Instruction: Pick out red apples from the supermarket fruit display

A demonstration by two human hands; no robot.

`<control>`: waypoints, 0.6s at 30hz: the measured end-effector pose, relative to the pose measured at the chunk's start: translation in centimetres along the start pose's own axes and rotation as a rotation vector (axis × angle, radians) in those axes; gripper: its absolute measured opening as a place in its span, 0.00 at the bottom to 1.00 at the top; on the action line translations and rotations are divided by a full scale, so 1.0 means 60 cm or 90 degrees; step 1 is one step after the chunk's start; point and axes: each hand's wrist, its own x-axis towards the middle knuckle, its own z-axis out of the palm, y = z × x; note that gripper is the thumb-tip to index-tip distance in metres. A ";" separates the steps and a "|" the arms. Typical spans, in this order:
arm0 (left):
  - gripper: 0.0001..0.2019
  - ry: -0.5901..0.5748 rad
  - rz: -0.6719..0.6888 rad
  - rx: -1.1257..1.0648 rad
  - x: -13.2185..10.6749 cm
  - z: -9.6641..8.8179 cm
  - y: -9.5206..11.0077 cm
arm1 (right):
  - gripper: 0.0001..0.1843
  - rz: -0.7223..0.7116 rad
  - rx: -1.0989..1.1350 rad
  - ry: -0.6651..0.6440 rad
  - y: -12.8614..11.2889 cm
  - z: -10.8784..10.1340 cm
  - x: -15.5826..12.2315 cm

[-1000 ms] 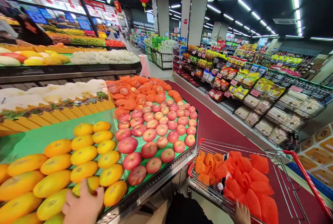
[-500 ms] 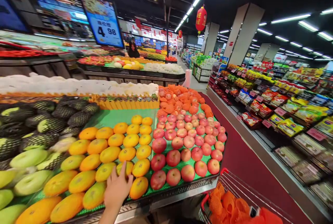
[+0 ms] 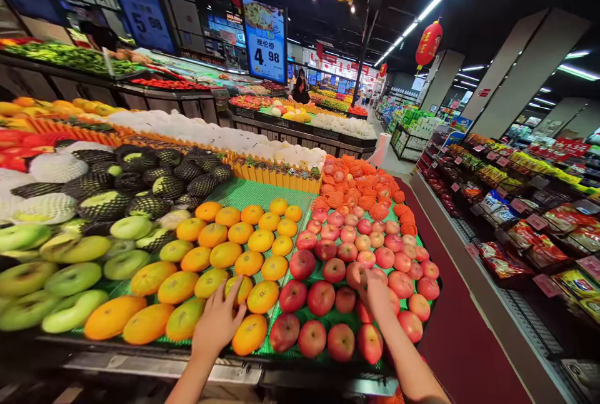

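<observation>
I stand at a fruit display lined with green mesh. My left hand lies with fingers spread over an orange in the front rows of oranges. My right hand reaches over the red apples to the right, fingers curled on an apple near the stand's right front. More oranges and red apples fill the area behind both hands.
Green apples and netted dark fruit lie to the left, orange-netted fruit at the back. A red-floored aisle runs along snack shelves on the right. A person stands far off behind other stands.
The view has swung left and up, and the shopping cart has left the frame. My right hand has come from the cart onto the apples. My left hand stays on the oranges.
</observation>
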 end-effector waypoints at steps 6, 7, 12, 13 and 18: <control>0.33 0.023 -0.008 -0.011 -0.001 0.008 -0.001 | 0.41 0.028 -0.100 -0.039 -0.031 0.046 0.072; 0.33 0.030 -0.005 -0.013 -0.002 0.012 -0.003 | 0.38 0.028 -0.099 -0.027 -0.029 0.058 0.071; 0.31 0.101 0.004 -0.026 0.004 0.025 -0.005 | 0.39 0.006 -0.059 -0.007 -0.004 0.093 0.085; 0.30 0.122 0.008 -0.038 0.008 0.023 0.002 | 0.42 -0.007 -0.051 -0.017 -0.001 0.095 0.090; 0.27 0.050 0.133 -0.103 0.056 0.011 0.096 | 0.50 -0.029 -0.033 -0.034 0.002 0.097 0.095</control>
